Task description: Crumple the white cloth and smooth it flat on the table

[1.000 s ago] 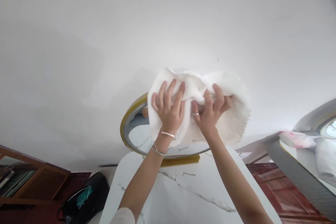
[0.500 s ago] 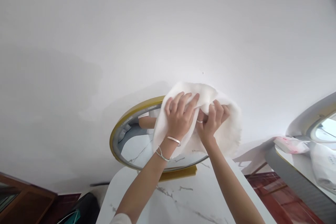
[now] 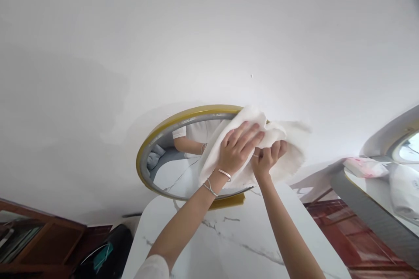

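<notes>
A white towel (image 3: 218, 150) is spread over the right part of an oval mirror (image 3: 178, 176) with a gold rim. My left hand (image 3: 239, 146) lies on the towel with its fingers stretched out, pressing it toward the glass. Beside it, my right hand (image 3: 266, 159) has its fingers curled into the towel's folds and grips it. The towel's right side flares out past the mirror's edge. Behind the cloth, the mirror's right rim is mostly hidden. The glass reflects a sleeve and an arm.
The mirror rests on a gold base (image 3: 227, 202) on a white marble-patterned table (image 3: 222, 244) against a white wall (image 3: 183, 43). To the right, another table (image 3: 363, 200) bears a pink-and-white packet (image 3: 365, 167), a white bundle (image 3: 406, 187) and another mirror (image 3: 409, 147). A wooden cabinet (image 3: 46, 239) stands lower left.
Both hands and the towel have shifted, the left hand to the right and closer to the right hand. More of the mirror's top rim and glass now shows. The view has tilted slightly.
</notes>
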Demonstrator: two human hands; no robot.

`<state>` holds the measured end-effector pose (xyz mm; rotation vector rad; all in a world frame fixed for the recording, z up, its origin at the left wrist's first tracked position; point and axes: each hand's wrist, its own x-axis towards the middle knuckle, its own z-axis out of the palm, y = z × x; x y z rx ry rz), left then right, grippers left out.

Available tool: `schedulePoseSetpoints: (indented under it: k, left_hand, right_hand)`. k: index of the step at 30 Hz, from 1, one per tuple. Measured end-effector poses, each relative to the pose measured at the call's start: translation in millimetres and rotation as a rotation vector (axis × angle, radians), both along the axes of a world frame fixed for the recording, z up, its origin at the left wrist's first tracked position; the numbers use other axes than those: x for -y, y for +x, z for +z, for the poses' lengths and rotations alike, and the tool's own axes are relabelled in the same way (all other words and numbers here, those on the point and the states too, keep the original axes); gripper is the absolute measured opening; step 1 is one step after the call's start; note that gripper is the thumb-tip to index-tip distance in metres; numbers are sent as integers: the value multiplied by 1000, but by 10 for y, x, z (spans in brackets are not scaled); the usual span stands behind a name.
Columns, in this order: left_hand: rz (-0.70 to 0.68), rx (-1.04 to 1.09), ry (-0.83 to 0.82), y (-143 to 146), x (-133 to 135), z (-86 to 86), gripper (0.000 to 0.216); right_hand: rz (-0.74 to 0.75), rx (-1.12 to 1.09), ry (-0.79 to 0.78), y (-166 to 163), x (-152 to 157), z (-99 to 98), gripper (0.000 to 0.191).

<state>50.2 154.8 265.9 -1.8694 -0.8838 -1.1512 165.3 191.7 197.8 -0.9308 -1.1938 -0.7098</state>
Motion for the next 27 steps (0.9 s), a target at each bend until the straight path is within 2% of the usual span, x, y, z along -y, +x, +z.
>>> schedulePoseSetpoints:
  k: [5,8,12,15,18,21,24,27]
  left_hand:
    - [-12,-114,-55,6,-19,-457,37]
    - [-16,-181,-82,-37,15,-780,39]
    - [-48,-302,-265,-184,167,-1257,40]
    - [-117,-396,-416,-340,295,-1616,43]
    - [-152,-423,-476,-467,362,-1967,41]
    - [-164,-462,-482,-534,381,-2264,38]
    - [-167,-459,-498,-555,395,-2448,35]
    - [-161,-439,-522,-540,408,-2514,30]
  right_hand:
    - [-19,111,-27,137,-5,-544,18]
    - [-8,217,-100,210,68,-955,26]
    - [41,365,-371,332,282,-1606,29]
    - [157,461,-629,447,441,-1994,25]
    - [323,514,-881,536,542,-2201,24]
    - [436,543,-1073,565,591,-2300,31]
    - [478,573,-1158,555,615,-2386,42]
    - [465,589,-1143,547,631,-2441,46]
